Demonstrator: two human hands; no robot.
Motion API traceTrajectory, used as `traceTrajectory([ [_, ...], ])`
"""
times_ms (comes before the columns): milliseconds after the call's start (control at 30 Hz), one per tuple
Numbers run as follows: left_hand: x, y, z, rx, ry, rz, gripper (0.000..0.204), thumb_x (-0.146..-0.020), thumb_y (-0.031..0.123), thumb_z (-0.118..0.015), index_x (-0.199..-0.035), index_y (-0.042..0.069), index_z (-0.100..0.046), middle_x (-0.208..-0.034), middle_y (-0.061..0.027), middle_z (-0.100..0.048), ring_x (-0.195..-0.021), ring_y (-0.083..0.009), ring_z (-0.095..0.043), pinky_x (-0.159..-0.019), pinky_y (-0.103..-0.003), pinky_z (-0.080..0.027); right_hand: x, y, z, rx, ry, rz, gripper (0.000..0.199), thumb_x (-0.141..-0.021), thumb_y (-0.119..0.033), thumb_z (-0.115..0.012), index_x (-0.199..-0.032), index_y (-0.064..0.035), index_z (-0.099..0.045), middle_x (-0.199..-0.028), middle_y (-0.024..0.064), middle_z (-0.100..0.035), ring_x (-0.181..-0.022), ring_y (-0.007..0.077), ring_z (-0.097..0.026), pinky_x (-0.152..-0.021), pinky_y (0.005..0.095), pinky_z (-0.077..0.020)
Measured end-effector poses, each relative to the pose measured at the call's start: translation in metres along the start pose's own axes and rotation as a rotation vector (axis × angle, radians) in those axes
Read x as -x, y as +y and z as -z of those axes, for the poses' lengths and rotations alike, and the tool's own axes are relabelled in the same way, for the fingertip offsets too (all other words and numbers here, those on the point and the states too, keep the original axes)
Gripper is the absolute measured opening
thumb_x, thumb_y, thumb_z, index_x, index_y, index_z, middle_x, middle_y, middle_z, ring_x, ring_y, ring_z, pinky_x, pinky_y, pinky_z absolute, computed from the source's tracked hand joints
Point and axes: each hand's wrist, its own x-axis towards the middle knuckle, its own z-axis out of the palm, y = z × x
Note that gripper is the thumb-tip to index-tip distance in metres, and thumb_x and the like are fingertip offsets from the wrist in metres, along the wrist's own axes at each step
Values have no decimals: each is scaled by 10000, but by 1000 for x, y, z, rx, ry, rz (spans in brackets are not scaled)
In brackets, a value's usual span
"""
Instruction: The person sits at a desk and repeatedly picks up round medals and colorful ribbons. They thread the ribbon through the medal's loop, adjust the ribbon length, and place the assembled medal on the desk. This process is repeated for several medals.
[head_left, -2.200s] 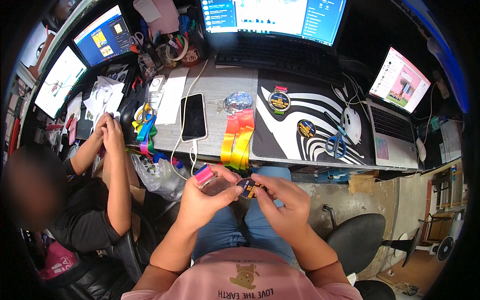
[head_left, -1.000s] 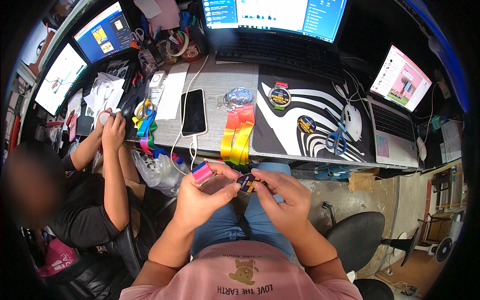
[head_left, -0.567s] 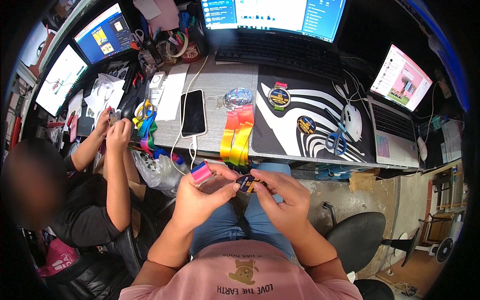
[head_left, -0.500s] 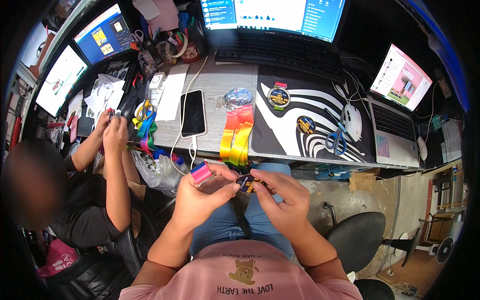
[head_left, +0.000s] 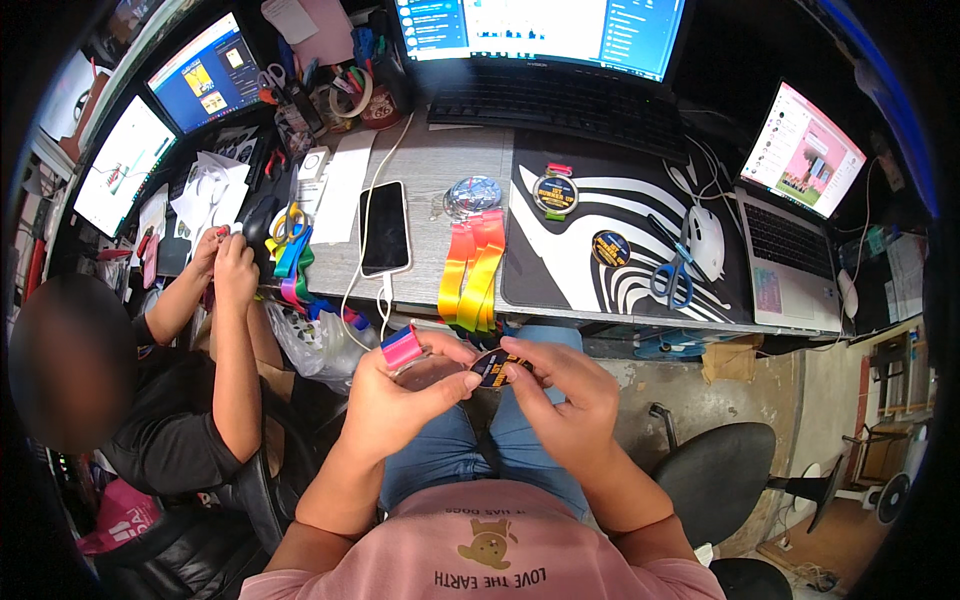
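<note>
Over my lap, both hands pinch a round dark sticker with yellow lettering. My left hand has its thumb on the sticker's left edge. A folded pink, red and blue ribbon shows over that hand's fingers, with something clear or shiny below it, mostly hidden. My right hand is closed on the sticker's right side, thumb in front and fingers behind. On the desk ahead lie stacked silver medals with pink-to-yellow ribbons. A finished-looking medal and a loose round sticker rest on the mat.
Blue-handled scissors and a white mouse lie on the black-and-white mat. A charging phone is left of the medals. A laptop stands right. At left, a co-worker's hands hold something small. An office chair stands behind right.
My hands and the sticker stay almost in place, with the sticker tilted very slightly. At left, the co-worker's hands have shifted a little, and something red now shows between their fingers.
</note>
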Motion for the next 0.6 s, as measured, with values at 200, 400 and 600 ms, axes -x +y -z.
traceTrajectory([
  [200,-1,2,4,77,-33,37,244,-825,-43,-712,-1055,-33,-631,-1033,-117,-675,-898,-158,-663,-763,-285,-559,-1,0,3,-22,11,-28,300,-777,66,-707,-1063,-24,-711,-864,90,-698,-671,107,-596,-586,226,-476],
  [400,-2,4,0,75,2,64,236,-824,-47,-714,-1044,-29,-631,-1012,-104,-677,-904,-156,-661,-771,-286,-559,-2,0,4,-12,17,-10,301,-772,67,-708,-1058,-26,-712,-864,87,-699,-674,108,-598,-585,228,-475],
  [600,-4,-3,-7,-16,85,-43,248,-769,-92,-729,-988,-43,-623,-947,-125,-672,-810,-190,-676,-706,-317,-592,-3,-1,4,24,8,0,290,-771,70,-709,-1047,-20,-711,-856,94,-697,-677,113,-604,-588,228,-479],
])
